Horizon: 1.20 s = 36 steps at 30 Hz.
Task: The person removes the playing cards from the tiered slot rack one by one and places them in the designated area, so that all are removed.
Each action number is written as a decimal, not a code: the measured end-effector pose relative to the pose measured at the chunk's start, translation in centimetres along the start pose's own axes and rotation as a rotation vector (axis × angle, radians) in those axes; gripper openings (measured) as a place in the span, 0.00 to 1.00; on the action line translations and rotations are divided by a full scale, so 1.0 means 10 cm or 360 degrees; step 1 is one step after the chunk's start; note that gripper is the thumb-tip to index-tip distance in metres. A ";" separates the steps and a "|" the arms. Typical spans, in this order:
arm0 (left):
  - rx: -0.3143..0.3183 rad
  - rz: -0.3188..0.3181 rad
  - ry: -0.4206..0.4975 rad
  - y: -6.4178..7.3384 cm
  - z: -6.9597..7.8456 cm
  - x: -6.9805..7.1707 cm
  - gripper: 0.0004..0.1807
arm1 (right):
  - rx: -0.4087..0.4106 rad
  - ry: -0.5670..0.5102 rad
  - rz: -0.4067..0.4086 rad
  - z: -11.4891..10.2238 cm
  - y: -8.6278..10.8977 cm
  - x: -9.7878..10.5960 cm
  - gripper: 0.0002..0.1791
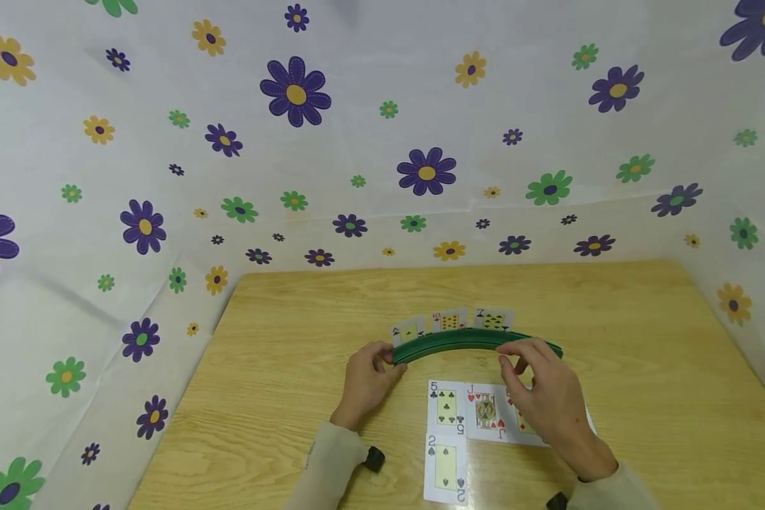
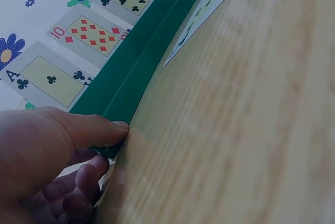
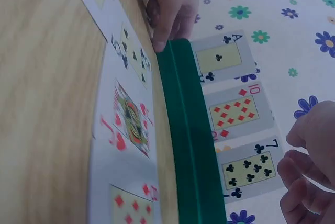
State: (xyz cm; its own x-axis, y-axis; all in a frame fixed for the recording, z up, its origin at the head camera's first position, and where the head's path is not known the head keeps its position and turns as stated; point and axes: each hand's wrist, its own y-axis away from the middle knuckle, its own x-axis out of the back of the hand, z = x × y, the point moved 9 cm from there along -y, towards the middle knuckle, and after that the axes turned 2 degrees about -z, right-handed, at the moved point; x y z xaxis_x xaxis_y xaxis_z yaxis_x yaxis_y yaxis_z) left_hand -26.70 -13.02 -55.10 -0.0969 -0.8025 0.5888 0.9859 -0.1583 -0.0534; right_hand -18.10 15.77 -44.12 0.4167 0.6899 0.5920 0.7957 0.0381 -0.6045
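My left hand pinches the left end of a green curved card holder, thumb on its front face in the left wrist view. Upright in the holder, from left to right, are an ace of clubs, a ten of diamonds and a seven of clubs. My right hand hovers by the holder's right part, fingers loosely bent. Nothing shows between its thumb and fingers in the right wrist view. Beneath it lies a diamond card, partly hidden in the head view.
In front of the holder, a five of clubs and a jack of hearts lie face up on the wooden table. Below the five lies a two of spades. A flowered sheet surrounds the table's back and sides.
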 end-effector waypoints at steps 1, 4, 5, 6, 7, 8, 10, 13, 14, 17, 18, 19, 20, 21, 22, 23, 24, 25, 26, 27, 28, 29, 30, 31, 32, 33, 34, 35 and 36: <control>-0.0002 -0.0001 -0.0004 0.00 0.00 0.00 0.19 | 0.0008 0.0026 0.0008 0.01 -0.03 0.01 0.15; -0.0011 0.0000 -0.0002 0.01 0.00 0.00 0.19 | 0.0038 0.0080 0.0032 0.05 -0.12 0.03 0.17; -0.0011 0.0001 0.0002 0.01 0.00 0.00 0.20 | 0.0050 0.0084 0.0041 0.07 -0.14 0.02 0.17; -0.0009 0.0004 0.0006 0.02 -0.01 0.00 0.20 | 0.0063 0.0086 0.0049 0.09 -0.17 0.02 0.18; -0.0006 0.0006 0.0008 0.02 -0.02 0.00 0.20 | 0.0075 0.0079 0.0060 0.11 -0.20 0.01 0.18; 0.0000 0.0007 0.0016 0.03 -0.03 0.00 0.20 | 0.0084 0.0081 0.0073 0.14 -0.23 0.01 0.19; 0.0011 0.0004 0.0029 0.04 -0.04 0.00 0.20 | 0.0092 0.0081 0.0101 0.20 -0.27 -0.01 0.19; 0.0009 0.0002 0.0032 0.05 -0.06 -0.01 0.20 | 0.0082 0.0090 0.0133 0.29 -0.31 -0.05 0.19; 0.0002 0.0002 0.0035 0.05 -0.06 -0.01 0.20 | 0.0078 0.0099 0.0140 0.31 -0.31 -0.06 0.18; -0.0023 0.0012 0.0034 0.04 -0.04 0.00 0.19 | 0.0065 0.0104 0.0149 0.36 -0.33 -0.08 0.16; -0.0028 0.0014 0.0035 0.04 -0.04 0.00 0.19 | 0.0059 0.0103 0.0151 0.37 -0.34 -0.09 0.16; -0.0036 0.0016 0.0033 0.04 -0.02 0.00 0.19 | 0.0053 0.0105 0.0154 0.37 -0.34 -0.09 0.15; -0.0042 0.0018 0.0031 0.03 -0.01 0.01 0.19 | 0.0047 0.0110 0.0157 0.38 -0.34 -0.09 0.15; -0.0047 0.0019 0.0028 0.03 0.00 0.01 0.19 | 0.0040 0.0113 0.0160 0.39 -0.34 -0.09 0.15; -0.0049 0.0020 0.0025 0.03 0.00 0.01 0.19 | 0.0031 0.0114 0.0160 0.39 -0.34 -0.09 0.14; -0.0048 0.0019 0.0019 0.03 0.01 0.01 0.19 | 0.0024 0.0119 0.0161 0.40 -0.34 -0.09 0.14; -0.0047 0.0020 0.0014 0.02 0.01 0.01 0.19 | 0.0017 0.0126 0.0161 0.40 -0.34 -0.10 0.14; -0.0044 0.0019 0.0010 0.02 0.02 0.01 0.19 | 0.0012 0.0132 0.0161 0.40 -0.33 -0.10 0.14; -0.0042 0.0019 0.0005 0.02 0.02 0.01 0.19 | 0.0008 0.0137 0.0161 0.41 -0.33 -0.10 0.13; -0.0040 0.0018 0.0001 0.02 0.02 0.01 0.19 | 0.0003 0.0141 0.0159 0.41 -0.33 -0.10 0.13; -0.0037 0.0017 -0.0005 0.02 0.02 0.01 0.19 | -0.0001 0.0144 0.0158 0.41 -0.33 -0.10 0.13; -0.0033 0.0016 -0.0011 0.01 0.02 0.01 0.19 | -0.0004 0.0147 0.0158 0.42 -0.32 -0.10 0.12; -0.0034 0.0016 -0.0016 0.01 0.02 0.01 0.19 | -0.0005 0.0147 0.0158 0.42 -0.32 -0.10 0.12; -0.0031 0.0016 -0.0018 0.01 0.01 0.01 0.19 | -0.0007 0.0145 0.0156 0.42 -0.32 -0.10 0.12; -0.0032 0.0018 -0.0019 0.01 0.01 0.01 0.19 | -0.0006 0.0142 0.0154 0.42 -0.32 -0.10 0.12; -0.0029 0.0019 -0.0017 0.01 0.01 0.00 0.19 | -0.0003 0.0136 0.0150 0.41 -0.32 -0.09 0.12; -0.0028 0.0021 -0.0019 0.01 0.00 0.00 0.19 | 0.0004 0.0122 0.0148 0.41 -0.32 -0.09 0.12; -0.0026 0.0020 -0.0009 0.02 0.00 0.00 0.19 | 0.0005 0.0103 0.0148 0.40 -0.33 -0.08 0.12; -0.0025 0.0018 -0.0003 0.02 0.00 -0.01 0.19 | 0.0005 0.0082 0.0148 0.40 -0.33 -0.06 0.12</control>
State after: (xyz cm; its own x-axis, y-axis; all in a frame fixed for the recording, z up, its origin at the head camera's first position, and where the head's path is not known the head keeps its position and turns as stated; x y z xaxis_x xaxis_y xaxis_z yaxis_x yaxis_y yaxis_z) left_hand -26.54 -13.01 -55.15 -0.0853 -0.8030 0.5898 0.9847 -0.1583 -0.0730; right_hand -22.78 18.08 -44.62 0.5106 0.6524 0.5601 0.7512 -0.0217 -0.6597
